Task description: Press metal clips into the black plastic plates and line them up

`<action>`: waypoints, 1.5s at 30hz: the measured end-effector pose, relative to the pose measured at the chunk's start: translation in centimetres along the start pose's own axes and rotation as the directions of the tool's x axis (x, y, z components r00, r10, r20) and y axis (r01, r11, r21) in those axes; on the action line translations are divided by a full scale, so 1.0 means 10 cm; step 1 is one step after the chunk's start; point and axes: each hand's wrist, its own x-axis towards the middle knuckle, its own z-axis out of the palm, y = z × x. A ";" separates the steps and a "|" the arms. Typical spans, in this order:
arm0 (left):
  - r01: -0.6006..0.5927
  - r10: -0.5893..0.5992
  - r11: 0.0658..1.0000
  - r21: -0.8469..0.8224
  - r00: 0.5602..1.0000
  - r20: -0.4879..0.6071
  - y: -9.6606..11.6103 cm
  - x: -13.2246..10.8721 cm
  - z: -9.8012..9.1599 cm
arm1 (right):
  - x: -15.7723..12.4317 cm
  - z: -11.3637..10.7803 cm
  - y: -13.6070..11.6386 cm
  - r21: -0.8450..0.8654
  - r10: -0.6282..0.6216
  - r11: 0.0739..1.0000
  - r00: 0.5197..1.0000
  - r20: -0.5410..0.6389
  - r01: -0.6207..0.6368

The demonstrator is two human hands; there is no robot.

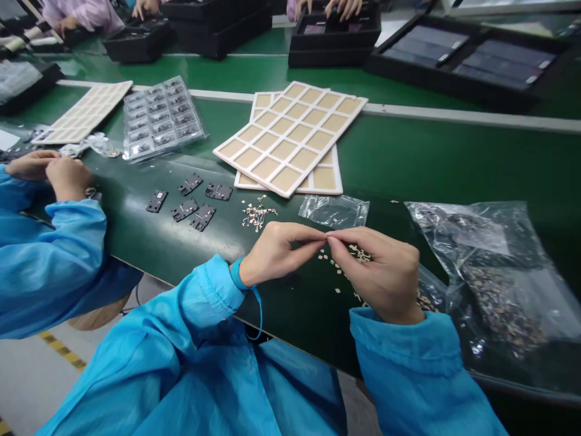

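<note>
My left hand (284,251) and my right hand (381,266) meet fingertip to fingertip above the green table (290,303). Both are closed in a pinch, and whatever lies between the fingertips is too small to make out. Small metal pieces (358,254) are scattered under and beside my right hand. A little heap of similar pieces (258,215) lies beyond my left hand. Several black parts (203,217) rest on the table to the left of that heap. Just beyond my fingertips is a small clear bag (334,211).
Two overlapping grid trays (290,139) lie further back, beside a clear compartment tray (162,118). A large plastic bag of metal pieces (503,297) is on the right. A co-worker's hands (68,175) are at the left; black boxes (333,51) stand at the back.
</note>
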 end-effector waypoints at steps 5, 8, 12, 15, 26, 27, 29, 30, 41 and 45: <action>0.049 -0.048 0.998 -0.044 0.999 0.023 0.01 0.00 0.01 | 0.00 0.03 -0.02 -0.024 0.027 0.999 0.999 -0.040 -0.028; 0.035 -0.035 0.997 -0.070 0.999 0.010 0.00 0.02 -0.02 | 0.01 -0.08 -0.02 0.021 0.183 0.983 0.982 -0.043 -0.183; 0.024 -0.023 1.000 0.019 0.996 -0.090 -0.07 0.07 -0.11 | 0.03 -0.40 0.10 -0.031 0.414 0.910 0.908 0.073 -0.412; 0.151 -0.152 0.988 -0.017 0.982 -0.109 -0.10 0.09 -0.17 | 0.02 -0.58 0.28 -0.246 0.391 0.910 0.889 0.238 -0.335; 0.285 -0.323 0.899 -0.332 0.944 -0.065 -0.05 0.19 -0.26 | -0.10 -0.40 0.34 -0.395 0.213 0.917 0.903 0.374 -0.052; 0.284 -0.332 0.890 -0.356 0.940 -0.081 -0.07 0.19 -0.26 | -0.11 -0.31 0.24 -0.368 0.190 0.929 0.896 0.402 -0.033; 0.277 -0.347 0.875 -0.398 0.931 -0.115 -0.10 0.20 -0.25 | -0.14 -0.11 0.04 -0.341 0.109 0.937 0.861 0.498 0.079; 0.276 -0.358 0.866 -0.416 0.925 -0.132 -0.12 0.21 -0.25 | -0.17 -0.02 -0.06 -0.349 0.068 0.924 0.831 0.552 0.157; 0.287 -0.402 0.827 -0.484 0.904 -0.150 -0.15 0.22 -0.25 | -0.29 0.26 -0.21 -0.258 0.057 0.954 0.753 0.655 0.152; 0.275 -0.379 0.838 -0.471 0.915 -0.140 -0.14 0.22 -0.27 | -0.22 0.25 -0.14 -0.176 0.186 0.980 0.760 0.622 -0.096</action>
